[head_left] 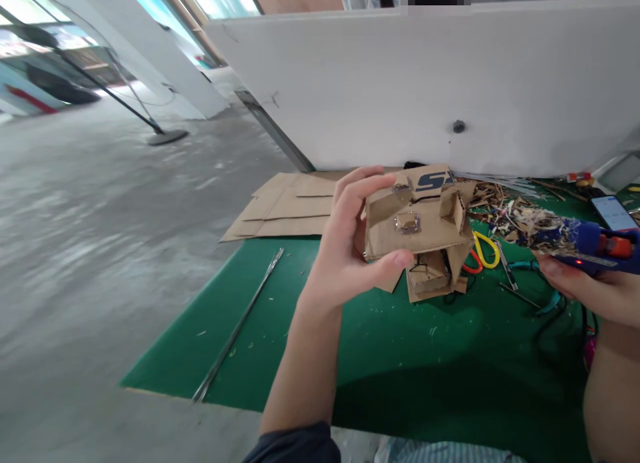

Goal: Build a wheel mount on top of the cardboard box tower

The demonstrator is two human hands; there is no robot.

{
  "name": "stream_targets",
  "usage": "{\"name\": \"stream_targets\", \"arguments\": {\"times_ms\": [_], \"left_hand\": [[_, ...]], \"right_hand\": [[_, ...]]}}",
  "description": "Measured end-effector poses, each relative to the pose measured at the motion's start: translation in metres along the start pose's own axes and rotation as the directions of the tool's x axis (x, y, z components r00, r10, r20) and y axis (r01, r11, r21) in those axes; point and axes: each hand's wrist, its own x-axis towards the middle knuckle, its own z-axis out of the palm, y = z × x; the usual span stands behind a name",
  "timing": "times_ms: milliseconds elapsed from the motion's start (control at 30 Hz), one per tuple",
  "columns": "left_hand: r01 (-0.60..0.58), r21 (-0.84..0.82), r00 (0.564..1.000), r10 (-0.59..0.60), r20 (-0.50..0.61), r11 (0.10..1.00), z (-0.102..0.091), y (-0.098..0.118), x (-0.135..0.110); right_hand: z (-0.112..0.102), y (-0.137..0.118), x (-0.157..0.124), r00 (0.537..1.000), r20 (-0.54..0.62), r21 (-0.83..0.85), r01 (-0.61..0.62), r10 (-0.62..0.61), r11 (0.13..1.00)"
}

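My left hand is closed around a small cardboard model, thumb under its front edge and fingers on its left side, holding it above the green mat. A patch of clear glue shines on the model's top panel. My right hand grips a blue hot glue gun at the right edge; its nozzle end points left toward the model and is coated with scraps. An orange light glows on the gun.
Flat cardboard sheets lie at the mat's far edge. A metal ruler rests on the mat's left side. Scissors with yellow and red handles, cardboard scraps, a phone and a white board wall lie behind. Concrete floor lies left.
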Motion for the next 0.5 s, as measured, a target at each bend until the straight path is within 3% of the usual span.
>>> {"name": "stream_targets", "arguments": {"times_ms": [500], "left_hand": [[-0.014, 0.03, 1.0, 0.014, -0.01, 0.999, 0.0007, -0.0029, 0.0006]], "right_hand": [[0.0052, -0.0019, 0.0023, 0.999, 0.01, 0.014, -0.035, 0.034, 0.999]]}}
